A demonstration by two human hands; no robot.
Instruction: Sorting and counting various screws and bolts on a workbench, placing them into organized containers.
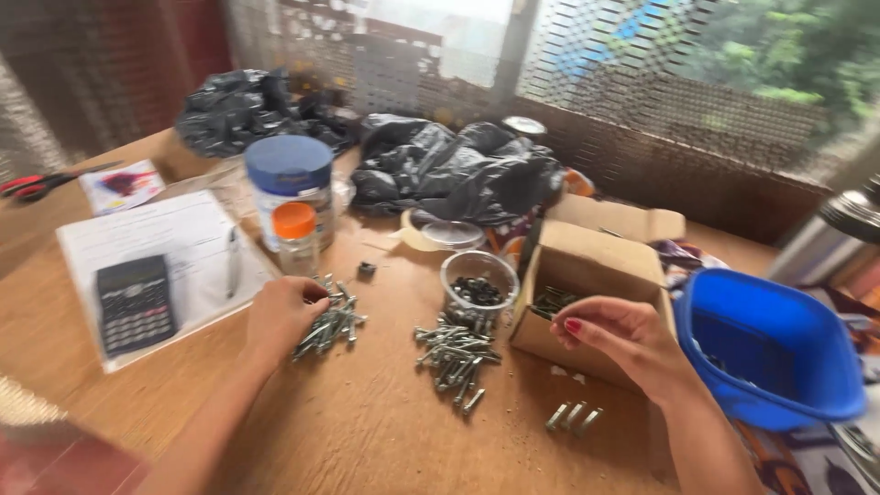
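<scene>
Head view: my left hand (280, 314) is curled, its fingers closed on the near edge of a small pile of silver bolts (328, 323) on the wooden table (367, 431). My right hand (623, 341) hovers over the open cardboard box (587, 284), thumb and forefinger pinched together; I cannot tell whether they hold anything. The bolts are short, bright metal, threaded. I count two loose piles: the one at the left hand and a larger middle pile (454, 353). Three bolts (573, 417) lie side by side near the right wrist. One clear cup (478, 286) holds dark parts. One blue tub (770, 348) stands at the right.
</scene>
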